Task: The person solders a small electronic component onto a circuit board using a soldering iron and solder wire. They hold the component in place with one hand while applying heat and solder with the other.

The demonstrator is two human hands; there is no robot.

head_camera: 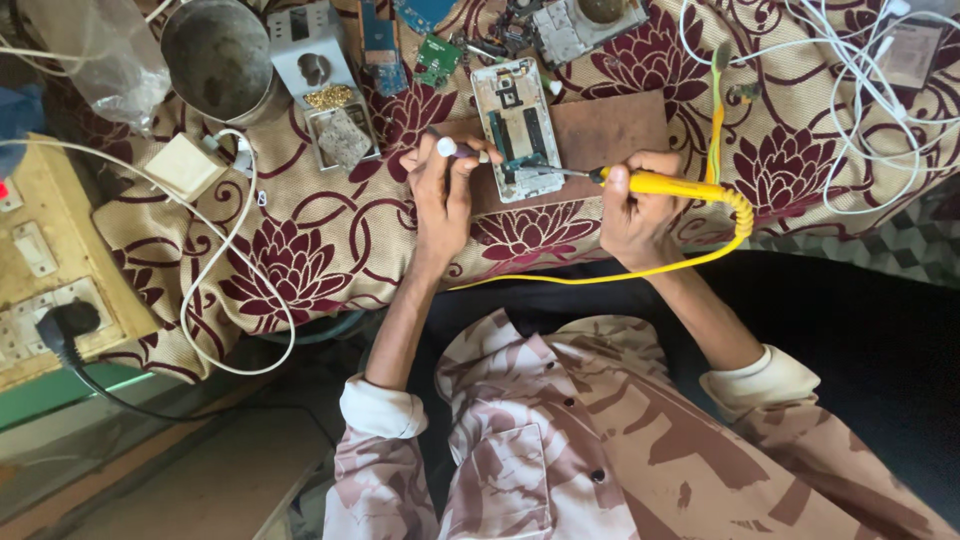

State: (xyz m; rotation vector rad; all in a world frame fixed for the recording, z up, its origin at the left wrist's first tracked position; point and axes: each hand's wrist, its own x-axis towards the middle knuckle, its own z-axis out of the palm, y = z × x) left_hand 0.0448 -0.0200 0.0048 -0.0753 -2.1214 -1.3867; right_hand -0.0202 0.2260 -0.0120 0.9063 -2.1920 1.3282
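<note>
The desk [330, 250] is covered by a beige cloth with dark red flower patterns, and on it lies a flat brown rectangular board [610, 130], which serves here as the landmark. Left of the board stands a round grey metal bowl [220, 55], and further left sits a wooden switchboard with sockets [45, 270] with a black plug in it. To the right of the board a tangle of white cables [860, 90] spreads over the cloth.

Resting on the left end of the board is the opened smartphone with its back cover removed [517, 128], its white frame and inner parts exposed. So the opening of the case looks done, while the work on the inside seems to be under way, and the phone is not yet closed up. Above the board lie loose green and blue circuit boards [436, 58], which suggests parts are out and remain unfitted.

The right hand [635, 205], just below the board, is closed around a yellow-handled soldering iron [670, 185], whose metal tip reaches the lower part of the phone. The left hand [440, 190], at the board's left edge, pinches a thin tool with a white rounded end [447, 147] between its fingers, just beside the phone; whether it touches the phone I cannot tell
</note>
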